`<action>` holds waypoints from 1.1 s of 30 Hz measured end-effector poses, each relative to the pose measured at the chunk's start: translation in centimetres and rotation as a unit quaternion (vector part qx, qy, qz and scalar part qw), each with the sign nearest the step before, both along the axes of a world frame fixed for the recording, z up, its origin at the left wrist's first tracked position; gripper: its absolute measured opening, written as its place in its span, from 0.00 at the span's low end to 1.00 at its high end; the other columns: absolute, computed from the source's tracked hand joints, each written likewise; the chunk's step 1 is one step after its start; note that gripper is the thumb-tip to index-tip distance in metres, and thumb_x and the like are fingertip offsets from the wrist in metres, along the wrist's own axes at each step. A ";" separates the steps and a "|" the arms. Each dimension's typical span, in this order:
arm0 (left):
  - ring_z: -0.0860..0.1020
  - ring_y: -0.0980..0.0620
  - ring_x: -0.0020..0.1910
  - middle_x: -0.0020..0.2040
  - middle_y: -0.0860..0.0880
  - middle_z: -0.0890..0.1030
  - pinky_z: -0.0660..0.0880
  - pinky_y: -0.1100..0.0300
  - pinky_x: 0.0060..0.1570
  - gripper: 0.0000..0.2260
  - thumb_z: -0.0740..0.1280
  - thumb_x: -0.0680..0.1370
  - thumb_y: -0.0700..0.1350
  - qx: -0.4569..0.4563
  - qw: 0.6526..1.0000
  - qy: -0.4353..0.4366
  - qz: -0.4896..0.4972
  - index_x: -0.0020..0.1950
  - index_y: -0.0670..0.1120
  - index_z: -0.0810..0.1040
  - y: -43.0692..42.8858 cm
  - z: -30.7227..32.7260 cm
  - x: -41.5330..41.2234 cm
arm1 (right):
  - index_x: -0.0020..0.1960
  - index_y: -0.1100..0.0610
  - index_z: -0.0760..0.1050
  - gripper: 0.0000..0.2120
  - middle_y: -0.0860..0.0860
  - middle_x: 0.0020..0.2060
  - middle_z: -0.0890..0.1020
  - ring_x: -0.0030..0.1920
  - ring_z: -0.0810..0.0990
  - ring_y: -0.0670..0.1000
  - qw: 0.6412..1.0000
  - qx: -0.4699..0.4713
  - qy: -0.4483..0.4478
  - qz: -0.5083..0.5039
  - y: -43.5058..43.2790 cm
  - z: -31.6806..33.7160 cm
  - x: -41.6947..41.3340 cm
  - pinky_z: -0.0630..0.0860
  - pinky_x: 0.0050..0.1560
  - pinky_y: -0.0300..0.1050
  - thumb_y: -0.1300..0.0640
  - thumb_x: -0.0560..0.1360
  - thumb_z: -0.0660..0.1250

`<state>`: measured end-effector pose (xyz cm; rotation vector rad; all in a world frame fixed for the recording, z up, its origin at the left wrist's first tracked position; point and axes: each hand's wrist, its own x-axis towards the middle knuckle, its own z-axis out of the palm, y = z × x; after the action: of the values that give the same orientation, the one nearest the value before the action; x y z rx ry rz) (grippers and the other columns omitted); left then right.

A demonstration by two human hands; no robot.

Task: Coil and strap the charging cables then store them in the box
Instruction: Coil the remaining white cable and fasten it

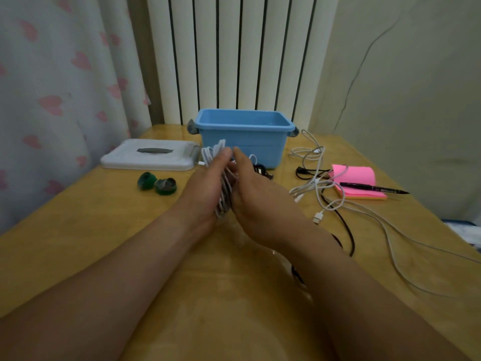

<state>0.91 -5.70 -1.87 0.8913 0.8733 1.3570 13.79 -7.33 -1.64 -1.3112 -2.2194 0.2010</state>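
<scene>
Our left hand (205,183) gripped the white coil (226,190), its long axis pointing toward the box (260,142). Our right hand (252,191) touched the coil's other side, but we could not tell its grip. The green straps (165,186) lay nearer our left.

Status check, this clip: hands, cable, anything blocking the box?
Left hand, right hand grip white cable coil, no strap seen. Blue box open, unobstructed. Loose cables lie right.

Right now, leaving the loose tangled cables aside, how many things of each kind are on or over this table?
Blue box: 1
White lid: 1
Green strap rolls: 2
Pink note pad: 1
Black pen: 1
White cable coil, held between left hand and right hand: 1
Total: 7
</scene>
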 end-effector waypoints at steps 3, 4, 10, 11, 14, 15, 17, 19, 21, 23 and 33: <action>0.89 0.44 0.47 0.49 0.42 0.88 0.86 0.45 0.50 0.18 0.65 0.86 0.56 -0.021 0.991 -0.115 0.061 0.61 0.41 0.80 1.0 0.3 -1.2 | 0.80 0.48 0.58 0.24 0.50 0.60 0.83 0.55 0.83 0.51 0.996 -0.035 0.086 0.009 0.2 -0.4 0.3 0.81 0.55 0.54 0.53 0.86 0.61; 0.89 0.45 0.44 0.46 0.43 0.87 0.86 0.47 0.44 0.16 0.64 0.87 0.55 -0.024 0.984 -0.168 0.060 0.60 0.42 0.79 1.3 0.6 -1.9 | 0.73 0.47 0.66 0.16 0.47 0.55 0.83 0.51 0.83 0.49 0.994 -0.044 0.100 0.016 0.5 -0.5 0.3 0.81 0.52 0.53 0.52 0.86 0.62; 0.65 0.57 0.25 0.30 0.54 0.66 0.67 0.64 0.25 0.18 0.63 0.87 0.56 -0.009 0.970 -0.244 0.019 0.40 0.49 0.72 2.4 1.5 -5.1 | 0.40 0.46 0.76 0.14 0.45 0.36 0.80 0.38 0.77 0.45 0.995 -0.052 0.070 0.044 1.4 0.0 1.5 0.74 0.39 0.46 0.41 0.80 0.71; 0.63 0.57 0.25 0.29 0.54 0.65 0.64 0.64 0.24 0.18 0.63 0.87 0.57 0.000 0.973 -0.230 0.014 0.40 0.49 0.72 2.6 1.5 -5.6 | 0.40 0.45 0.77 0.13 0.45 0.37 0.80 0.39 0.78 0.45 0.995 -0.062 0.052 0.055 1.2 0.3 1.7 0.74 0.41 0.46 0.41 0.80 0.71; 0.62 0.57 0.23 0.28 0.54 0.64 0.63 0.64 0.22 0.18 0.62 0.87 0.58 0.028 0.984 -0.173 -0.004 0.41 0.49 0.73 3.0 1.9 -7.0 | 0.48 0.45 0.81 0.08 0.43 0.45 0.80 0.47 0.77 0.46 0.993 -0.078 -0.077 0.053 1.0 0.9 2.2 0.74 0.52 0.50 0.42 0.80 0.71; 0.62 0.57 0.22 0.28 0.54 0.64 0.62 0.64 0.21 0.18 0.62 0.87 0.58 0.037 0.987 -0.155 -0.011 0.42 0.50 0.73 3.1 2.1 -7.6 | 0.52 0.44 0.82 0.06 0.42 0.49 0.79 0.51 0.76 0.47 0.990 -0.062 -0.119 0.039 1.1 0.9 2.4 0.73 0.57 0.52 0.42 0.80 0.70; 0.62 0.58 0.23 0.28 0.54 0.64 0.59 0.64 0.22 0.17 0.63 0.86 0.59 0.044 0.993 -0.107 -0.017 0.42 0.50 0.74 3.1 2.4 -8.6 | 0.57 0.40 0.81 0.07 0.42 0.56 0.77 0.60 0.72 0.49 0.986 -0.011 -0.165 0.006 1.2 1.0 2.9 0.69 0.63 0.55 0.43 0.81 0.69; 0.62 0.57 0.25 0.29 0.53 0.65 0.58 0.64 0.24 0.16 0.64 0.85 0.58 0.046 0.998 -0.025 -0.020 0.42 0.51 0.76 2.9 2.4 -8.9 | 0.60 0.40 0.81 0.09 0.43 0.63 0.76 0.66 0.68 0.51 0.982 0.031 -0.181 -0.041 1.4 1.1 3.4 0.65 0.65 0.56 0.42 0.81 0.68; 0.64 0.54 0.27 0.32 0.50 0.69 0.63 0.63 0.24 0.14 0.68 0.83 0.56 0.057 0.993 0.100 -0.032 0.45 0.48 0.77 2.3 2.0 -8.0 | 0.59 0.41 0.82 0.10 0.42 0.64 0.77 0.70 0.67 0.52 0.981 0.070 -0.160 -0.083 1.6 1.3 4.0 0.62 0.68 0.57 0.42 0.80 0.68; 0.69 0.51 0.30 0.34 0.47 0.75 0.69 0.60 0.27 0.13 0.70 0.81 0.54 0.071 0.968 0.238 -0.043 0.50 0.44 0.78 1.5 1.5 -6.2 | 0.58 0.42 0.82 0.08 0.42 0.59 0.81 0.70 0.69 0.51 0.982 0.106 -0.110 -0.111 1.7 1.4 4.2 0.60 0.70 0.57 0.44 0.80 0.69; 0.82 0.51 0.42 0.45 0.46 0.88 0.77 0.54 0.46 0.14 0.72 0.76 0.56 0.082 0.915 0.353 -0.178 0.54 0.48 0.84 0.0 0.8 -2.3 | 0.55 0.52 0.79 0.12 0.48 0.53 0.79 0.56 0.73 0.49 0.994 0.097 0.039 -0.031 1.9 1.2 3.2 0.73 0.57 0.47 0.59 0.74 0.76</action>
<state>-1.42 -5.74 -1.06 1.6408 1.0717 0.7871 17.00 -5.47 -0.48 -1.2422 -2.0731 0.0125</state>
